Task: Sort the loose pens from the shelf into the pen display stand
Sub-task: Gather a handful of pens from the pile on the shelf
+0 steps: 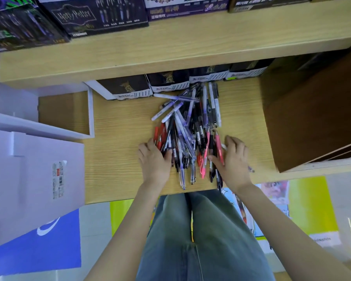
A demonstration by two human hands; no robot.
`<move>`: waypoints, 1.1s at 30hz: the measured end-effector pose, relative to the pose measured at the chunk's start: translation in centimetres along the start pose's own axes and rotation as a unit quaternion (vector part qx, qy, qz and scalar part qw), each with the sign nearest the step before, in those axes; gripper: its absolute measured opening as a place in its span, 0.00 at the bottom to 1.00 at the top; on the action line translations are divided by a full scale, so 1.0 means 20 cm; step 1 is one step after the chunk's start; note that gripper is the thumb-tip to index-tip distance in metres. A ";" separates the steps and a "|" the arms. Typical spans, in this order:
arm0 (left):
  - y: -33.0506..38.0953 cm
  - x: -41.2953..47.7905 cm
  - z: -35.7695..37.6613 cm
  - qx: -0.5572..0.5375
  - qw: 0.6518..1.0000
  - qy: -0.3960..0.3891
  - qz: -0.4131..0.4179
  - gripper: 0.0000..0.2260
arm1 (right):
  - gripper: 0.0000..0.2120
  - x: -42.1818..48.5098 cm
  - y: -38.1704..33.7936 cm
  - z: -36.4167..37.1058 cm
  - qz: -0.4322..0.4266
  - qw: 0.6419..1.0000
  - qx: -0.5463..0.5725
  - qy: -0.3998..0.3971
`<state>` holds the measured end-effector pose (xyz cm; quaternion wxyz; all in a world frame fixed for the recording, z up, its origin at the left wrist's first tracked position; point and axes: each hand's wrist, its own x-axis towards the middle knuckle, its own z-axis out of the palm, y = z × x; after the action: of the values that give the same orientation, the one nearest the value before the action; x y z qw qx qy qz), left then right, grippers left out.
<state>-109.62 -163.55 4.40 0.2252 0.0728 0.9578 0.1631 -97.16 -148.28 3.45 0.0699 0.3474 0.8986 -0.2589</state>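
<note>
The loose pens lie in a tangled pile on the wooden shelf. Their far ends reach dark boxes half hidden under the upper board. The left hand presses against the pile's left side with its fingers nearly straight. The right hand covers the right edge. A pen end pokes out beneath it, but I cannot tell whether it grips anything.

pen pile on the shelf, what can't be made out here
Head view only.
Pen pile: the lower pens are covered by the upper ones, so there is no count.
Left hand and right hand: their backs hide the palms, so gripping or just pressing pens cannot be told.
White box: cut off by the left edge.
Dark boxes behind the pile: tops hidden by the upper shelf.
Label: print too small.
</note>
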 end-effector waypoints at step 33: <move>0.11 0.00 -0.01 -0.230 0.969 -0.091 -0.021 0.09 | 0.12 0.15 -0.22 -0.03 0.146 0.961 0.227 0.056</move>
<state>-109.57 -161.66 5.40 0.3259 0.0134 0.8712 0.3669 -102.35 -149.02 4.91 -0.0248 0.4952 0.7581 -0.4235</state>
